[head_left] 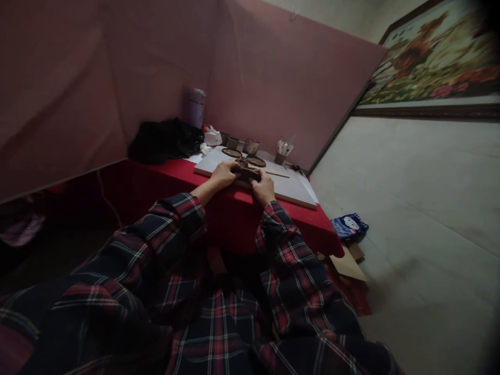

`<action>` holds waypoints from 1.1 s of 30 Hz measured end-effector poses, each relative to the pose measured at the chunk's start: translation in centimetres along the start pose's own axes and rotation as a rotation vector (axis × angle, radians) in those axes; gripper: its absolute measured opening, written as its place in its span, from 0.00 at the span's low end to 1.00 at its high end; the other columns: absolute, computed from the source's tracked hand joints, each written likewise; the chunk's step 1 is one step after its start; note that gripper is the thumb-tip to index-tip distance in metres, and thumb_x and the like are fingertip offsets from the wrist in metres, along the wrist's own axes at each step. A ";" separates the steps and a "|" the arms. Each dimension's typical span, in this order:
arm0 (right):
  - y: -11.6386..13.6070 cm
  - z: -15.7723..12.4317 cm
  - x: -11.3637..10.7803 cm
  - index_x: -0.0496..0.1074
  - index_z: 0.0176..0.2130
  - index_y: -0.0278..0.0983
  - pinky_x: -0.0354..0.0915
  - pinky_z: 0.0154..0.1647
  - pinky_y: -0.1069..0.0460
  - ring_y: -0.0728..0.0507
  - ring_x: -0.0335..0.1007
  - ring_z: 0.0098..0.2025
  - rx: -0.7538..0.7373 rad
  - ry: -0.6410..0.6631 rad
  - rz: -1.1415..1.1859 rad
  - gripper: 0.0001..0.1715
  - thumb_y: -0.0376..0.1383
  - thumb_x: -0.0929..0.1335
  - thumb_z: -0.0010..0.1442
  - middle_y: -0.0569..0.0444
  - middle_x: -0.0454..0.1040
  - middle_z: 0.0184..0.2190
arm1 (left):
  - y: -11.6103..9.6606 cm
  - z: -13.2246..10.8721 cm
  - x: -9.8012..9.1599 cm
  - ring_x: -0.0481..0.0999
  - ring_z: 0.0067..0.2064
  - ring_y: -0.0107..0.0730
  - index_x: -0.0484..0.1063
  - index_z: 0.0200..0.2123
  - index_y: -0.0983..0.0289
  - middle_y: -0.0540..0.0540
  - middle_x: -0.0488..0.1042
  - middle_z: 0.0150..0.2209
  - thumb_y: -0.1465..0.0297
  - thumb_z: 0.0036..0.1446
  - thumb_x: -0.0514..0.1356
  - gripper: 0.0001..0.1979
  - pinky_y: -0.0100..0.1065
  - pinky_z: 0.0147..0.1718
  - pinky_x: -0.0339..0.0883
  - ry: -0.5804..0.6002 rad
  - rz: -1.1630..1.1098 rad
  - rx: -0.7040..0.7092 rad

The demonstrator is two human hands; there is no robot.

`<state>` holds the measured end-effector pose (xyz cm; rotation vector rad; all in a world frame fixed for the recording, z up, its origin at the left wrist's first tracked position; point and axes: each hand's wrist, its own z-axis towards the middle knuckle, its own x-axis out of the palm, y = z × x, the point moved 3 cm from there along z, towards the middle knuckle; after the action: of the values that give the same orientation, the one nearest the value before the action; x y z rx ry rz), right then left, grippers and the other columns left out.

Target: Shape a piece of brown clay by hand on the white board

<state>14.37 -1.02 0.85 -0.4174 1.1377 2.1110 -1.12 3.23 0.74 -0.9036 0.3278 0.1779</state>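
Plaid sleeves point(291, 255): spanning five to eight o'clock around the brown piece point(248, 172).
Left hand point(224, 174): pinching its end at nine.
Right hand point(265, 188): gripping its other end at four.
Brown piece: sitting between them, above the board's point(299, 192) near side.
Tool cup point(280, 158): standing at two o'clock.

A pale board point(295, 188) is being carried by the red-draped table point(177, 171), a white sheet point(310, 188) being partly covered by it, while a crumpled black bundle point(167, 139) is being supported at left.
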 end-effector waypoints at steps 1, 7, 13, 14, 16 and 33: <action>0.0 0.0 0.0 0.70 0.42 0.38 0.65 0.51 0.45 0.40 0.72 0.45 0.000 0.000 0.000 0.14 0.34 0.66 0.54 0.49 0.77 0.41 | 0.0 0.0 0.0 0.76 0.38 0.34 0.78 0.36 0.66 0.55 0.80 0.37 0.76 0.45 0.61 0.12 0.34 0.42 0.69 0.002 0.022 -0.001; 0.1 0.0 -0.1 0.70 0.42 0.38 0.65 0.51 0.45 0.41 0.72 0.46 -0.007 0.003 0.002 0.13 0.33 0.65 0.54 0.50 0.77 0.41 | -0.3 -0.2 0.0 0.76 0.38 0.33 0.78 0.37 0.65 0.54 0.80 0.37 0.77 0.45 0.60 0.13 0.34 0.42 0.69 0.002 0.054 0.008; 0.1 0.0 -0.1 0.70 0.43 0.38 0.65 0.51 0.45 0.40 0.72 0.45 -0.001 -0.001 -0.007 0.14 0.33 0.66 0.54 0.49 0.77 0.41 | -0.6 -0.3 0.0 0.76 0.39 0.35 0.78 0.38 0.67 0.56 0.79 0.37 0.77 0.45 0.60 0.14 0.35 0.43 0.68 0.010 0.077 0.010; 0.1 -0.1 -0.1 0.70 0.43 0.38 0.65 0.51 0.45 0.40 0.72 0.45 -0.001 -0.002 -0.009 0.15 0.33 0.66 0.54 0.49 0.77 0.41 | -0.6 -0.3 0.0 0.76 0.39 0.35 0.78 0.38 0.67 0.56 0.79 0.37 0.77 0.45 0.60 0.14 0.35 0.43 0.68 0.009 0.083 0.006; 0.1 -0.1 -0.1 0.70 0.43 0.38 0.65 0.51 0.44 0.40 0.72 0.45 -0.002 -0.001 -0.008 0.15 0.34 0.66 0.54 0.49 0.77 0.41 | -0.8 -0.4 -0.1 0.76 0.38 0.35 0.78 0.38 0.68 0.57 0.79 0.36 0.77 0.45 0.59 0.14 0.35 0.42 0.68 0.003 0.094 0.001; -0.4 0.4 0.2 0.71 0.42 0.39 0.66 0.51 0.45 0.40 0.72 0.45 0.012 0.003 0.011 0.14 0.33 0.66 0.53 0.51 0.77 0.40 | -0.5 -0.4 -0.1 0.74 0.37 0.34 0.78 0.35 0.67 0.55 0.78 0.35 0.77 0.45 0.59 0.12 0.34 0.41 0.67 -0.002 0.008 0.007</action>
<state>14.52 -0.41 0.73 -0.4094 1.1556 2.1128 -1.14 2.66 0.89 -0.8957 0.3296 0.1848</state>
